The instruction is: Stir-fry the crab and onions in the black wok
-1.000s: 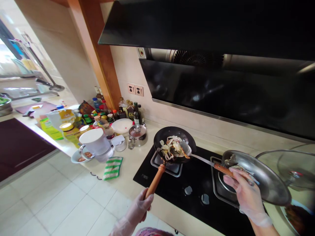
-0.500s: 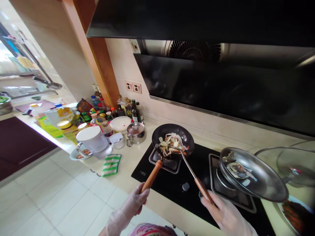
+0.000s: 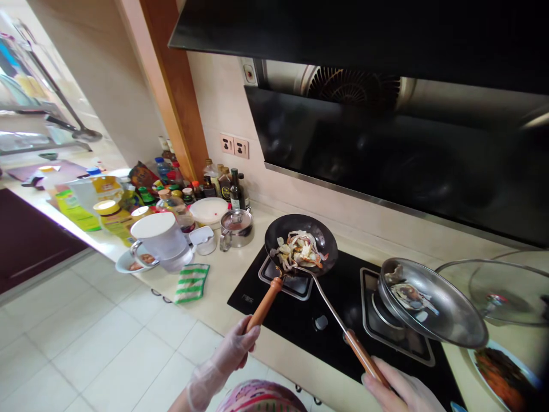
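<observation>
My gloved left hand (image 3: 238,343) is wrapped round the wooden handle of a dark wok (image 3: 322,234), which sits over the left burner. Pale and orange crab pieces (image 3: 300,246) lie heaped in it. In my gloved right hand (image 3: 397,389) is the wooden handle of a metal-shafted spatula (image 3: 328,302). Its tip is at the wok's near side by the crab, and the blade's shape is hard to make out. To the right, a steel pan (image 3: 461,315) holding a few more crab pieces (image 3: 412,297) rests tilted over the other burner.
A glass lid (image 3: 518,280) lies behind the pan, and a plate of cooked food (image 3: 500,372) is at the right edge. Left of the hob are a green-striped cloth (image 3: 192,283), a clear pitcher (image 3: 160,243), a steel pot (image 3: 237,229) and several bottles. A range hood (image 3: 343,34) overhangs the hob.
The spatula has drawn back from the middle of the crab to the wok's near side, and my right hand has moved down and right. My left hand keeps its grip.
</observation>
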`<state>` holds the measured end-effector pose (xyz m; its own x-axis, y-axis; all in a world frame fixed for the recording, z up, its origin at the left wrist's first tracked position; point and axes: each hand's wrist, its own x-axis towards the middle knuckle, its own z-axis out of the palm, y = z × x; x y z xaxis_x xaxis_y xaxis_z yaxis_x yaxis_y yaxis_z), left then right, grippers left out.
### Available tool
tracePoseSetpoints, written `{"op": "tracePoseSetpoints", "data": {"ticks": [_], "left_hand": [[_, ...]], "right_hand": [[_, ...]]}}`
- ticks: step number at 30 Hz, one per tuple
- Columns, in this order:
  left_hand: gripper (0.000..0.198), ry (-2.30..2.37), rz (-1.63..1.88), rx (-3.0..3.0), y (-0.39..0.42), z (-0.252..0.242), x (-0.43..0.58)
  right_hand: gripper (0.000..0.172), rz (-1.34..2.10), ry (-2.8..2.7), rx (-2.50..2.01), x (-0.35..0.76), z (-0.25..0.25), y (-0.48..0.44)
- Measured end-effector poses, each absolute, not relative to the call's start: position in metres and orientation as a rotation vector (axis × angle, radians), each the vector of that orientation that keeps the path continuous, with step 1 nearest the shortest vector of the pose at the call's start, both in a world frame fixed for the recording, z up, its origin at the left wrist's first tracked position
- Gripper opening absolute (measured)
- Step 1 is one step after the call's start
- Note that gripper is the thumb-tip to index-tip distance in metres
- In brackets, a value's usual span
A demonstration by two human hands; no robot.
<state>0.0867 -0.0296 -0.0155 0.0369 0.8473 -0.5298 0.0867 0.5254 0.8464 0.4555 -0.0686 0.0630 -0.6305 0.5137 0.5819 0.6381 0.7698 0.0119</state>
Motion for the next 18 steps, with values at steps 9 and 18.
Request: {"op": "tracePoseSetpoints", "data": {"ticks": [9, 18], "left_hand": [[0.096, 1.428, 0.725, 0.854, -0.028, -0.025, 0.085], [0.092, 1.444, 0.732, 0.844, -0.026, -0.026, 0.084]], "right_hand": [[0.039, -0.249, -2.194, -1.027, 0.449, 0.078, -0.030], [0.036, -0.329, -2.472, -0.945, 0.450, 0.086, -0.030]]}}
